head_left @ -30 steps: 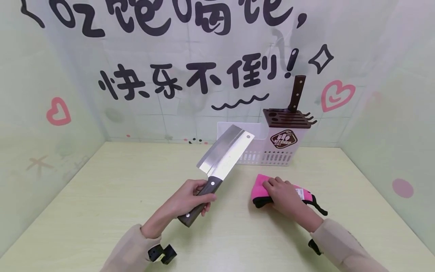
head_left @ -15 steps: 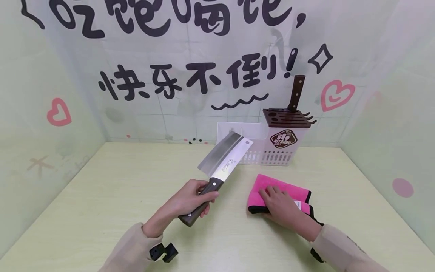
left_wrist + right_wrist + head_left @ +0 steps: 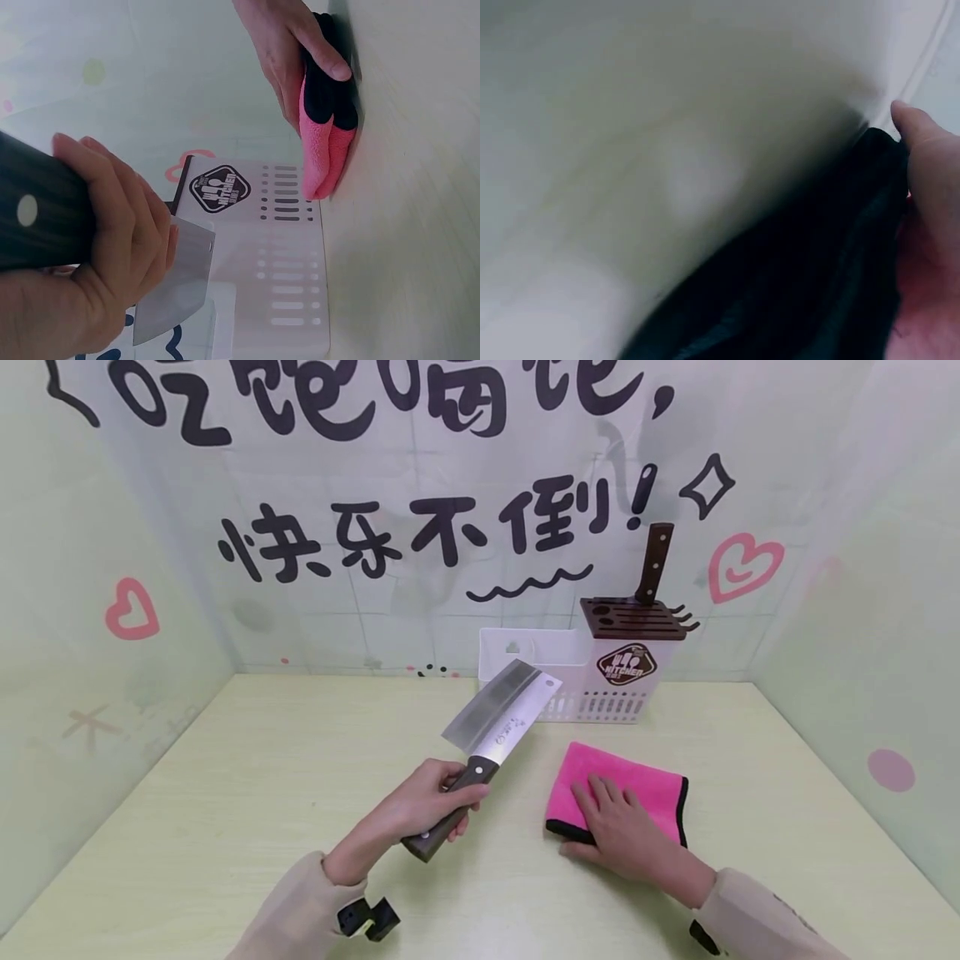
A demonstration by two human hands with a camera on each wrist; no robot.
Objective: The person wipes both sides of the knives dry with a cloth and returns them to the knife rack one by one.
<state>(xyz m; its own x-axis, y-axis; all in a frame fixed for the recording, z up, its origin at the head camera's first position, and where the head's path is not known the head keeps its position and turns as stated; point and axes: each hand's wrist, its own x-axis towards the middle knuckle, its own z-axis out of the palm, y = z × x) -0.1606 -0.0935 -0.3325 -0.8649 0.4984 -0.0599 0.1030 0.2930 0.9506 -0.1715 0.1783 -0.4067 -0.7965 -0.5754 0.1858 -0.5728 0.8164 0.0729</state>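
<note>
My left hand (image 3: 442,802) grips the dark handle (image 3: 453,810) of a cleaver, held up above the table with its broad steel blade (image 3: 506,710) pointing away and to the right. In the left wrist view, the fingers (image 3: 112,202) curl round that handle. My right hand (image 3: 622,831) rests on a folded pink cloth (image 3: 652,789) with black edging, its fingers spread over the top. The left wrist view shows the cloth's folded layers (image 3: 319,150) and the thumb by the black edge. Close up in the right wrist view is the dark edging (image 3: 817,262).
Against the back wall stands a white kitchen holder (image 3: 611,706) with a perforated front. A dark-handled knife (image 3: 656,564) is upright in its brown slotted top (image 3: 637,620). Walls enclose the pale wooden table (image 3: 285,760) at the back and both sides.
The bunched cloth has been folded over and flattened under my right hand, its white label no longer visible. My left hand has shifted slightly right, and the cleaver's blade has dipped a little.
</note>
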